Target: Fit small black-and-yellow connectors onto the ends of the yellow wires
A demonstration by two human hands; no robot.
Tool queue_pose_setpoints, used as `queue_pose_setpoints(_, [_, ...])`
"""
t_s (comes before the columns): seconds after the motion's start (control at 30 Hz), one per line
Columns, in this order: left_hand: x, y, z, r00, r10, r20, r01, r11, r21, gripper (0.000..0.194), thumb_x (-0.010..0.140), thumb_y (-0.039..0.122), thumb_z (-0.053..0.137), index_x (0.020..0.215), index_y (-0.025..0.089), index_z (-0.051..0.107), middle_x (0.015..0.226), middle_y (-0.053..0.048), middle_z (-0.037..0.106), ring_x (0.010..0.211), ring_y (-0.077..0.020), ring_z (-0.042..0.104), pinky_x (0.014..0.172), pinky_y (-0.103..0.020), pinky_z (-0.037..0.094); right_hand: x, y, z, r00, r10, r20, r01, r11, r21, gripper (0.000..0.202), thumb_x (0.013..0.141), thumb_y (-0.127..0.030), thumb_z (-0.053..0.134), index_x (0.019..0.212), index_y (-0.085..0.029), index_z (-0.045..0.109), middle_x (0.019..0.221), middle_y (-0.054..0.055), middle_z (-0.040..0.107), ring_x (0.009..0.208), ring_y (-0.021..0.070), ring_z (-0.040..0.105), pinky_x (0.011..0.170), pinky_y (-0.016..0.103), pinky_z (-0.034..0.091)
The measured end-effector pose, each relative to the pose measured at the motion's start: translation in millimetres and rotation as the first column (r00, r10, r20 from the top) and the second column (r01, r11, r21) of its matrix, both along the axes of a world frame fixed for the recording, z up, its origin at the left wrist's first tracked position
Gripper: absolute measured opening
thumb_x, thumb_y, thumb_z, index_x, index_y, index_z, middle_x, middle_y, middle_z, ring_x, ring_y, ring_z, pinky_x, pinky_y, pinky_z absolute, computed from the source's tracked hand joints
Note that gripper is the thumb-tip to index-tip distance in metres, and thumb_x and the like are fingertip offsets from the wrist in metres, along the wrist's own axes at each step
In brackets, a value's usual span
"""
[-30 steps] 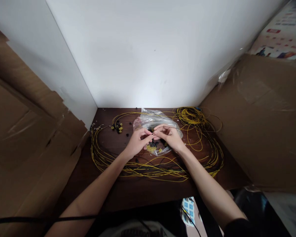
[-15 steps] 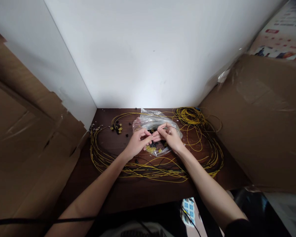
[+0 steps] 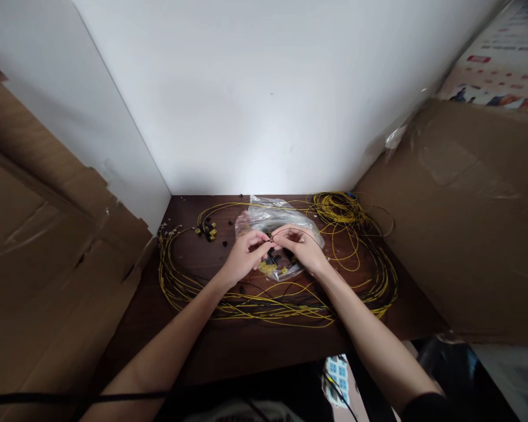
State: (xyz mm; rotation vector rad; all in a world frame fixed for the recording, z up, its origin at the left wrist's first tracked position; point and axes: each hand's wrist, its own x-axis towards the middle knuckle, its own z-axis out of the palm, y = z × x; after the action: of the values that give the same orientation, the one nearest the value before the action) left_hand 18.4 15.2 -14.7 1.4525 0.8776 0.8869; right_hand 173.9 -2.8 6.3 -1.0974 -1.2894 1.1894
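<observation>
Over a clear plastic bag (image 3: 268, 212), both hands meet fingertip to fingertip. My left hand (image 3: 245, 253) pinches something small and dark that I cannot make out. Thumb and index finger of my right hand (image 3: 300, 246) are closed on a thin dark wire (image 3: 305, 232), which arcs back over that hand. Yellow and black connectors (image 3: 268, 269) lie in the bag's opening just below the fingers. Long yellow and black wires (image 3: 264, 309) loop around the bag and pass beneath both forearms.
A tangled yellow wire coil (image 3: 338, 208) lies at the back right. More small connectors (image 3: 207, 230) sit at the left. Cardboard (image 3: 475, 223) flanks the brown table (image 3: 264, 346) on both sides, with a white panel (image 3: 255, 105) behind. A power strip (image 3: 337, 378) shows below the front edge.
My right hand's fingers have moved in and down slightly and now curl closer to the left fingertips. My left hand has hardly moved. The view has shifted a little.
</observation>
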Motion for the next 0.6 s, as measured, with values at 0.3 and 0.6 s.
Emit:
queue_pose_setpoints(0.3, [-0.8, 0.9, -0.8, 0.999, -0.024, 0.036, 0.023, 1.0, 0.018, 0.017, 0.079, 0.029, 0.056, 0.079, 0.018, 0.044, 0.056, 0.005, 0.052, 0.031, -0.0018, 0.037, 0.032, -0.014, 0.028, 0.3, 1.7, -5.8, 0.985, 0.003, -0.172, -0.017, 0.997, -0.078, 0.028, 0.068, -0.041, 0.068, 0.08, -0.02, 0.053, 0.072, 0.002, 0.066, 0.067, 0.0187, 0.066, 0.068, 0.037, 0.056])
queue_pose_setpoints(0.6, [0.2, -0.3, -0.5, 1.0, -0.01, 0.012, 0.01, 1.0, 0.025, 0.017, 0.078, 0.03, 0.056, 0.076, 0.016, 0.047, 0.061, 0.003, 0.055, 0.034, -0.0018, 0.039, 0.033, -0.015, 0.032, 1.3, 2.6, -4.8, 0.974, -0.046, -0.223, 0.016, 0.991, -0.133, 0.036, 0.07, -0.044, 0.066, 0.086, -0.023, 0.042, 0.065, -0.003, 0.066, 0.066, 0.0155, 0.067, 0.06, 0.029, 0.056])
